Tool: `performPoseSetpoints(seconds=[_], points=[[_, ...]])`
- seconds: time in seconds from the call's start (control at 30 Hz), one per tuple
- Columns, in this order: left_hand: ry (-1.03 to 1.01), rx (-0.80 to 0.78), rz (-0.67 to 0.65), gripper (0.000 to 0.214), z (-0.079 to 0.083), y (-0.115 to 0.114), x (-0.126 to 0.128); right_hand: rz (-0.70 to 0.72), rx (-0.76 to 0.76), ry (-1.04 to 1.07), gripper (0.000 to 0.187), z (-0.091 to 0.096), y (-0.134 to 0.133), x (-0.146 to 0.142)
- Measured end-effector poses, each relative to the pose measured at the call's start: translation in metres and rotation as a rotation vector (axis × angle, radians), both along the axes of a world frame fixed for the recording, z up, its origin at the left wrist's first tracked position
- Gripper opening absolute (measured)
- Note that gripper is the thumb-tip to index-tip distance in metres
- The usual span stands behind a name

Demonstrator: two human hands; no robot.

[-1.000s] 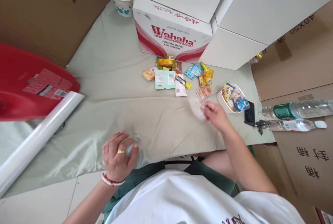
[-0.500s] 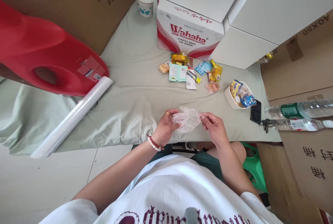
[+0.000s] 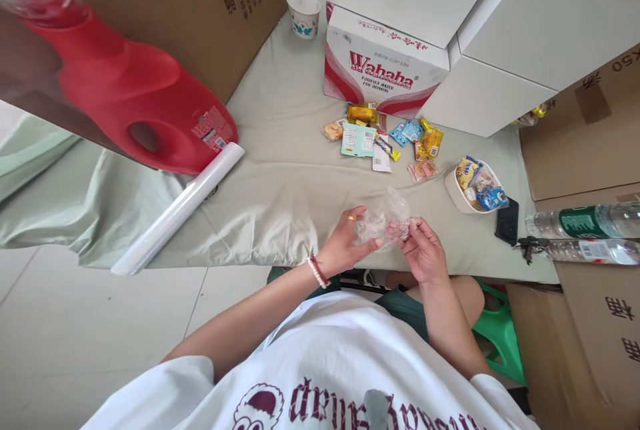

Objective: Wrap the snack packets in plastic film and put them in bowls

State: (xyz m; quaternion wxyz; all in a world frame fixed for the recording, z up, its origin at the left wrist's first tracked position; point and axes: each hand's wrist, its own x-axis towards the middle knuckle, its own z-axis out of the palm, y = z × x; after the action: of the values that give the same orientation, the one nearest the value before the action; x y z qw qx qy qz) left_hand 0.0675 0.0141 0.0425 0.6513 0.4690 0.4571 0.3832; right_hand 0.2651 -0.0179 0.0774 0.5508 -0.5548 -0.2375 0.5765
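A thin, crumpled clear plastic bag [image 3: 383, 217] is held above the front edge of the cloth-covered table. My right hand [image 3: 424, 250] pinches its right side between thumb and fingers, with part of the plastic bunched at the fingertips. At the left side of the bag, my left hand [image 3: 350, 240] has its thumb stretched out and its fingers apart, the plastic lying between them. Beyond the hands lies a loose group of packaged snacks, among them a pale green packet [image 3: 358, 141], a yellow packet [image 3: 429, 142] and a blue packet [image 3: 406, 132].
A white bowl [image 3: 453, 191] of snacks stands at right beside a black phone [image 3: 507, 222] and two plastic bottles [image 3: 580, 222]. Left are a red jug [image 3: 150, 93] and a white roll [image 3: 175, 213]. Behind stand a Wahaha carton [image 3: 385, 70] and a paper cup [image 3: 303, 22].
My left thumb and fingers have spread apart from their grip on the bag. My right hand has gathered more of the plastic. The view has shifted left.
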Motion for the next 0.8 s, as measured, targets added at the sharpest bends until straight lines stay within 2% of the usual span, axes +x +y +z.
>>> performPoseSetpoints(seconds=[0.07,0.13,0.2,0.27,0.37,0.47,0.57,0.6,0.63,0.7,0.77,0.8], points=[[0.005,-0.051,-0.032,0.051,-0.004,0.003,0.010,-0.010,0.021,-0.024,0.036,0.001,0.000,-0.002],[-0.074,-0.155,0.012,0.041,-0.010,0.009,0.010,-0.100,0.038,-0.048,0.038,-0.001,0.000,0.002],[-0.165,-0.240,0.124,0.042,-0.017,0.013,0.000,-0.207,0.037,-0.076,0.041,-0.007,0.000,0.012],[-0.195,-0.258,0.226,0.045,-0.023,0.015,-0.015,-0.263,0.004,-0.114,0.042,-0.015,-0.002,0.021],[-0.112,-0.228,0.268,0.040,-0.031,0.013,-0.040,-0.284,-0.075,-0.191,0.043,-0.029,-0.007,0.030],[0.214,-0.095,0.349,0.029,-0.033,0.005,-0.063,-0.313,-0.091,-0.334,0.041,-0.038,-0.010,0.028],[0.619,0.261,0.545,0.022,-0.022,-0.008,-0.074,-0.311,-0.066,-0.434,0.036,-0.037,-0.011,0.020],[0.682,0.398,0.551,0.021,-0.016,-0.013,-0.073,-0.293,-0.060,-0.442,0.036,-0.035,-0.010,0.017],[0.698,0.524,0.498,0.020,-0.010,-0.017,-0.069,-0.270,-0.054,-0.444,0.036,-0.032,-0.009,0.014],[0.656,0.714,0.249,0.023,-0.001,-0.020,-0.055,-0.232,-0.042,-0.442,0.037,-0.025,-0.006,0.010],[0.626,0.790,-0.017,0.028,0.001,-0.018,-0.037,-0.224,-0.029,-0.431,0.037,-0.019,-0.002,0.009],[0.634,0.782,-0.109,0.025,-0.002,-0.014,-0.029,-0.230,-0.024,-0.419,0.037,-0.017,-0.001,0.009]])
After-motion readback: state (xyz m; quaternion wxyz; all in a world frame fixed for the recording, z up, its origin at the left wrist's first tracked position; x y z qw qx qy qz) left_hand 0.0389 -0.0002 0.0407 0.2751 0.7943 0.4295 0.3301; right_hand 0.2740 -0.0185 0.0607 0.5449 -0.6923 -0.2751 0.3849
